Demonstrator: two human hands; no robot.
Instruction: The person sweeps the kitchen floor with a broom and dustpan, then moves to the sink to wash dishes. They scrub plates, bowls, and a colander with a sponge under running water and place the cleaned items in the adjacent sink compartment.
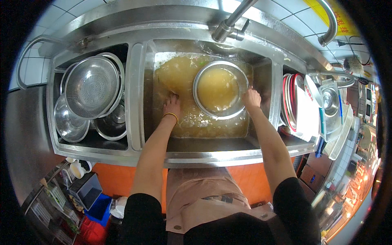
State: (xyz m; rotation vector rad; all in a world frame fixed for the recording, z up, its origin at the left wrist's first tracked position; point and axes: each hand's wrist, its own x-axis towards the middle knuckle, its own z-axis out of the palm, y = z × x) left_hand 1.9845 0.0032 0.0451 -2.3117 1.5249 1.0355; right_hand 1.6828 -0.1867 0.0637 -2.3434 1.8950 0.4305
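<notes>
My left hand (172,105) reaches into cloudy yellowish water (190,124) in the middle sink basin (208,145). Its fingertips are under the surface, so whether they hold anything is hidden. A yellow band circles that wrist. On the right side of the same basin, a round metal bowl or colander (195,88) sits in the water, with murky liquid inside its rim. My right hand (253,97) grips the right edge of that vessel, fingers curled over the rim.
Perforated metal colanders (92,87) and bowls (72,122) are stacked in the left basin. Red-rimmed plates (291,101) and plastic containers (332,107) crowd the right one. A faucet (225,29) rises behind the middle basin. Below left stand a blue bin (99,209) and a grey crate (87,191).
</notes>
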